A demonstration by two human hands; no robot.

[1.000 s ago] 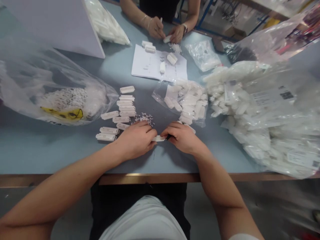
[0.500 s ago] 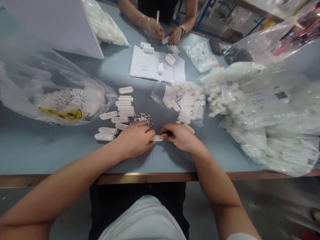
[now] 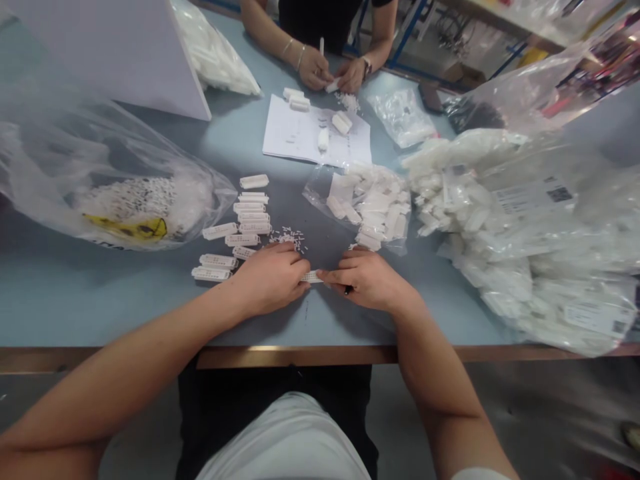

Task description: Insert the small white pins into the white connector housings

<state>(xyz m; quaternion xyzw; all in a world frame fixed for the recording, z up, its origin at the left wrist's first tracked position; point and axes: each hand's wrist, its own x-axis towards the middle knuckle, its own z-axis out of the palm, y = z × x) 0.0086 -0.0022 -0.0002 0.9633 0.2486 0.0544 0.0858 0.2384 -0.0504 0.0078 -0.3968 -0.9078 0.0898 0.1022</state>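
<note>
As both forearms [image 3: 150, 340] angle inward, the left hand [image 3: 267, 280] and right hand [image 3: 367, 280] pinch a white plastic strip [image 3: 313, 276] between their fingers [image 3: 300, 270].

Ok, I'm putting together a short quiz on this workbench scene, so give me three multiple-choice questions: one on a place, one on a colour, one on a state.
1. Where is the white perforated strip?
A. On the floor
B. Between the person's left hand and right hand
C. Resting on the table edge

2. What colour is the printed mark on the clear plastic bag at the left?
A. Yellow
B. Green
C. Red

3. What state is the sheet of paper across the table in?
A. Crumpled
B. Held up in the air
C. Lying flat with white parts on it

Answers:
1. B, since the fingers of both hands meet at the strip.
2. A, since the mark shows yellow through the plastic.
3. C, since it lies on the table under white parts.
</note>
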